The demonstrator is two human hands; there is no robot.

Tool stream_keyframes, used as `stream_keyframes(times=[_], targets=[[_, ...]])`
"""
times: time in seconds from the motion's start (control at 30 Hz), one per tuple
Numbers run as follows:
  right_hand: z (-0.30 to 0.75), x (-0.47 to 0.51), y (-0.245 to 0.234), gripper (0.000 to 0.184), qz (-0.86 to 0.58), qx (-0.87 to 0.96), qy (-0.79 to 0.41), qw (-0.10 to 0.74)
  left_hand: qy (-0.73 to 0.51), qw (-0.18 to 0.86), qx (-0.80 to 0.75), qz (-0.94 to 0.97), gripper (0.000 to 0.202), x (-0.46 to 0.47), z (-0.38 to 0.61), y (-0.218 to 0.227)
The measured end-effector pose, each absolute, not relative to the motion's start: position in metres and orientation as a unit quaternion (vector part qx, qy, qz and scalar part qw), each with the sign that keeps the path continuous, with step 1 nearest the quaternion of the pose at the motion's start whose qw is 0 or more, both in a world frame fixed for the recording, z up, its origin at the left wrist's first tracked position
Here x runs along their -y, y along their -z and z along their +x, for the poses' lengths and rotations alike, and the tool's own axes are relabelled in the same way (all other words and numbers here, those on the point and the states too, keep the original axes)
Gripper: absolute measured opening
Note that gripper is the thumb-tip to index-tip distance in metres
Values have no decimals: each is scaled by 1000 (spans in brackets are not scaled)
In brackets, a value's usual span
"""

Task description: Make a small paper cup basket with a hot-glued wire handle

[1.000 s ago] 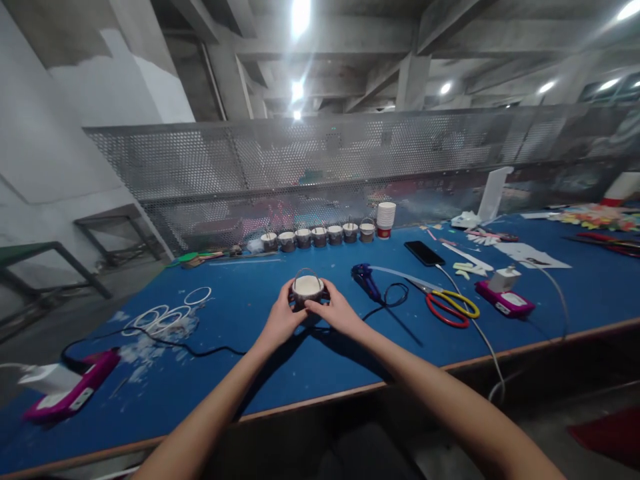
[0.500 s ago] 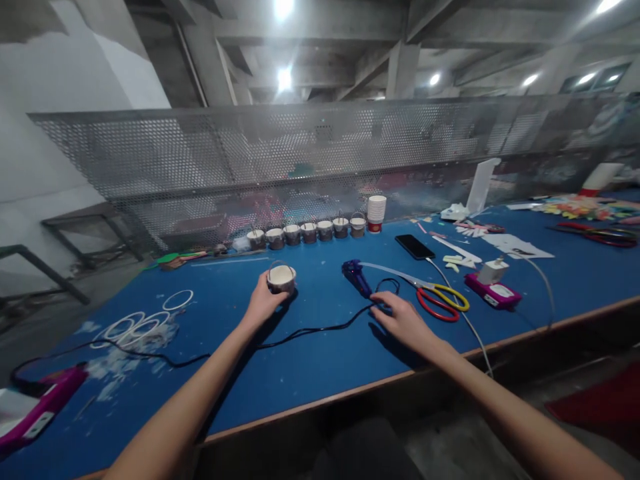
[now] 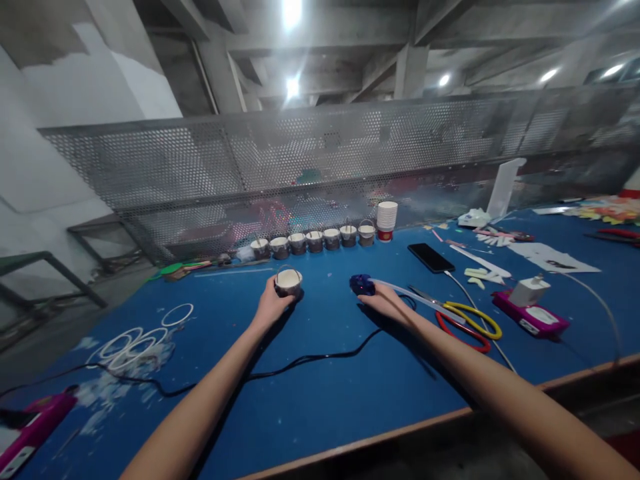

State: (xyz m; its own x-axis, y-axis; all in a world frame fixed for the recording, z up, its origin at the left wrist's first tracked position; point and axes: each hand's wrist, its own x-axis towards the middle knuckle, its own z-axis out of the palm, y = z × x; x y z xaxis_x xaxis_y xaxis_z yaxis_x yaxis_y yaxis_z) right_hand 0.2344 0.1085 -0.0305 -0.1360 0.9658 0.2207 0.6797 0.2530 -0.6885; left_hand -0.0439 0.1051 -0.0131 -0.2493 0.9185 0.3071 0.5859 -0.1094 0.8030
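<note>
My left hand (image 3: pixel 273 303) is closed round a small paper-cup bucket (image 3: pixel 289 283) with a pale inside, a dark covering and a thin loop handle. It stands upright at the middle of the blue table. To the right, my right hand (image 3: pixel 383 301) grips a dark blue glue gun (image 3: pixel 362 285), its handle mostly hidden by the fingers. A long translucent glue stick (image 3: pixel 415 300) sticks out of the gun's back and passes over the scissors (image 3: pixel 467 327), which have one red and one yellow handle loop. A black cord (image 3: pixel 310 359) runs leftward across the table.
Several similar buckets (image 3: pixel 314 242) line the back by a perforated metal screen (image 3: pixel 310 160), beside stacked paper cups (image 3: pixel 387 220). At right lie a phone (image 3: pixel 430 258) and a purple power strip (image 3: pixel 530 315). White rings (image 3: pixel 127 343) and another purple strip (image 3: pixel 40 427) are at left.
My right hand has moved from the cord end of the glue gun to a grip on it, and the gun has turned. My left hand still holds the bucket. The view has shifted slightly.
</note>
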Motion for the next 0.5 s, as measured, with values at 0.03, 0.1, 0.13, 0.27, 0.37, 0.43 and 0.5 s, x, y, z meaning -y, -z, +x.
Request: stream_keyframes(times=[0.03, 0.1, 0.13, 0.27, 0.37, 0.43, 0.5], targets=[[232, -110, 33, 13, -574, 718, -218, 329, -461, 180, -643, 584, 63, -107, -44, 14], [230, -115, 36, 14, -577, 713, -213, 337, -464, 183, -643, 581, 62, -113, -45, 15], [229, -117, 35, 16, -578, 711, -210, 341, -466, 184, -642, 580, 61, -116, -46, 15], [222, -135, 27, 23, -597, 696, -189, 352, -480, 187, -640, 570, 59, -130, -52, 14], [215, -150, 24, 25, -624, 677, -172, 350, -494, 187, -640, 558, 57, -141, -58, 15], [211, -156, 26, 24, -639, 667, -165, 345, -499, 190, -641, 551, 56, -145, -63, 16], [208, -158, 30, 21, -645, 664, -161, 343, -500, 195, -643, 546, 53, -147, -67, 18]])
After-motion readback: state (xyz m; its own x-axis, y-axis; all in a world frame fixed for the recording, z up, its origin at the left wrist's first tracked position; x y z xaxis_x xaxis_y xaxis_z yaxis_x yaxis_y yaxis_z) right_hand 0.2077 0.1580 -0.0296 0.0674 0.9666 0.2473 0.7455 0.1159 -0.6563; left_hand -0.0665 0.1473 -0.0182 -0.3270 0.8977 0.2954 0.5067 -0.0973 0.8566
